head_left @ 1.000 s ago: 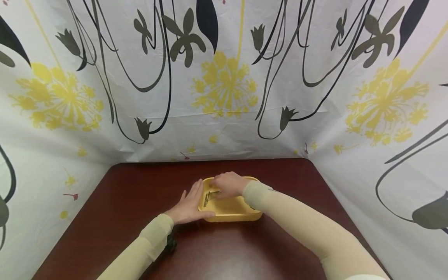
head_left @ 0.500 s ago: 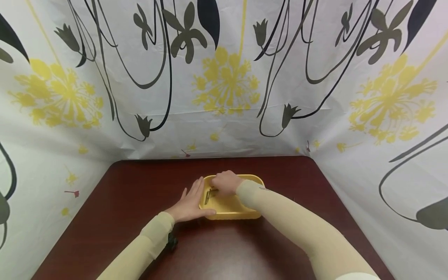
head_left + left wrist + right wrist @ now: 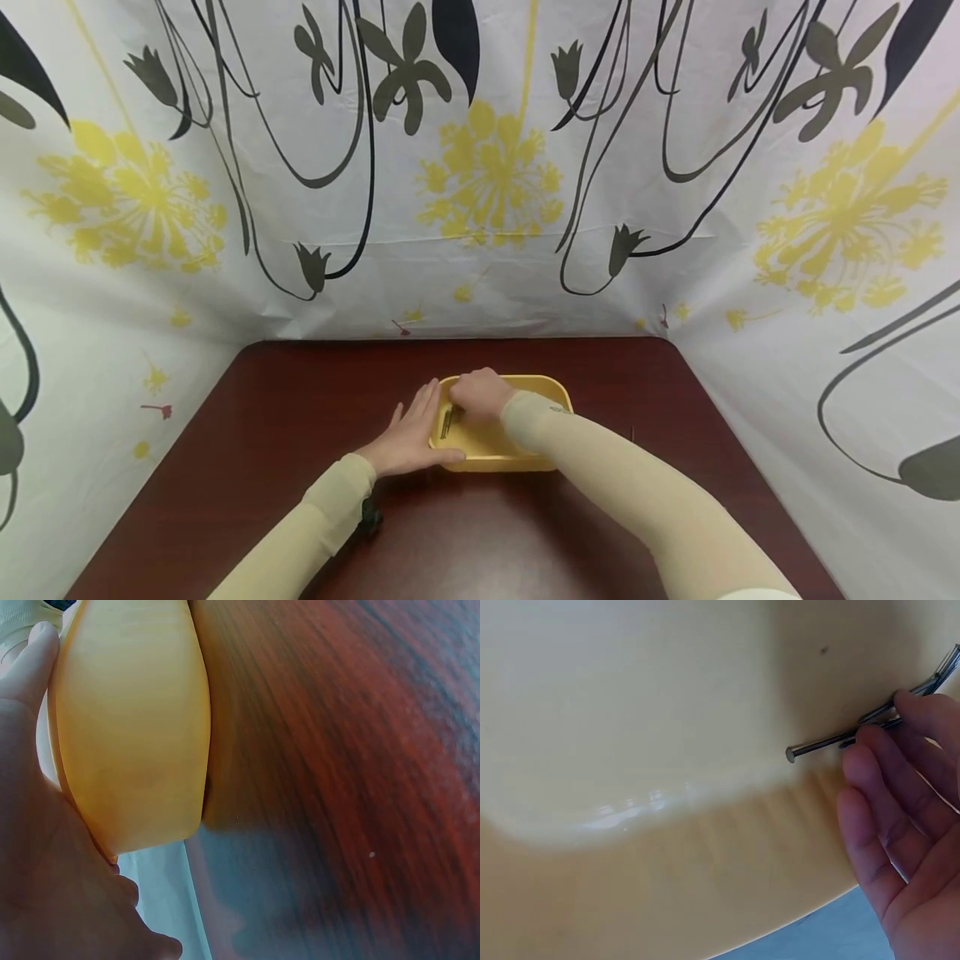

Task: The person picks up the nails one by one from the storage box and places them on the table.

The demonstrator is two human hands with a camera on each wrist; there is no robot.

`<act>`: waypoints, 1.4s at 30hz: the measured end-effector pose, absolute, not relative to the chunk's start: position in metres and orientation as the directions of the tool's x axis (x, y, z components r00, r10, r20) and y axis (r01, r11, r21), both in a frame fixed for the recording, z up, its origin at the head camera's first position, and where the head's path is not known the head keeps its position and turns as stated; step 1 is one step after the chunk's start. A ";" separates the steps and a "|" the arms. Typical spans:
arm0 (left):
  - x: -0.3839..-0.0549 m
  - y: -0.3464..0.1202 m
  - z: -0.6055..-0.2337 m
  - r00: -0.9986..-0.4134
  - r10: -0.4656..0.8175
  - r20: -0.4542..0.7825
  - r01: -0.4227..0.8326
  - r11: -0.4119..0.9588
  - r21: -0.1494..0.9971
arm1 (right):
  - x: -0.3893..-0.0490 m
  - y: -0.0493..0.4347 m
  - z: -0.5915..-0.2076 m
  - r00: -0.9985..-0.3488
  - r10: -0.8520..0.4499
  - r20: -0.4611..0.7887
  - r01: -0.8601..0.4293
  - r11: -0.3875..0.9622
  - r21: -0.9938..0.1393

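Inside the tray [image 3: 502, 465], toward its left end, I find a nail [image 3: 821, 743] at the fingertips of the right hand [image 3: 922, 817]. Its shaft runs back between the fingertips, flat head sticking out clear of them; I read this on the right wrist view as a pinch around the shaft. More nails [image 3: 946, 666] lie just beyond, partly behind the fingers; their overlap keeps me from a count. Right hand pose: over the tray, knuckles up, fingers bent toward the tray floor, forearm crossing above the near right corner. Left hand [image 3: 405, 442]: fingers straight and uncurled against the left end of the tray, thumb extended at the near rim. Container: tray yellow, corners rounded, set on the table [image 3: 322, 400]; I note the nails inside, plus a small dark speck [image 3: 823, 651] on the floor. Sleeves [image 3: 600, 454] pale yellow. Dark thing [image 3: 370, 518] at the left wrist, too obscure for me to identify. Behind the table, a white cloth [image 3: 420, 283] with a floral print.
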State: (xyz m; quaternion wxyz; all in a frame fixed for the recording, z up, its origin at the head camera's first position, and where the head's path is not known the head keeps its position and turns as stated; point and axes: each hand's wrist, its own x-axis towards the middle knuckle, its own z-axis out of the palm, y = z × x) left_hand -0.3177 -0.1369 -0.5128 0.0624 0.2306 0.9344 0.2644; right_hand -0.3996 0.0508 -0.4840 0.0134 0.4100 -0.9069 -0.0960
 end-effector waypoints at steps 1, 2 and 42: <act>-0.318 -0.136 -0.512 -0.886 0.464 0.006 0.399 0.755 0.520 | -0.400 0.051 -0.484 -0.663 -0.747 -0.050 -0.741 0.645 0.187; -0.318 -0.136 -0.511 -0.885 0.466 0.006 0.402 0.756 0.517 | -0.400 0.050 -0.484 -0.664 -0.747 -0.046 -0.740 0.646 0.188; -0.313 -0.133 -0.505 -0.891 0.454 0.000 0.392 0.771 0.502 | -0.387 0.089 -0.458 -0.510 -0.848 0.143 -0.803 0.529 0.274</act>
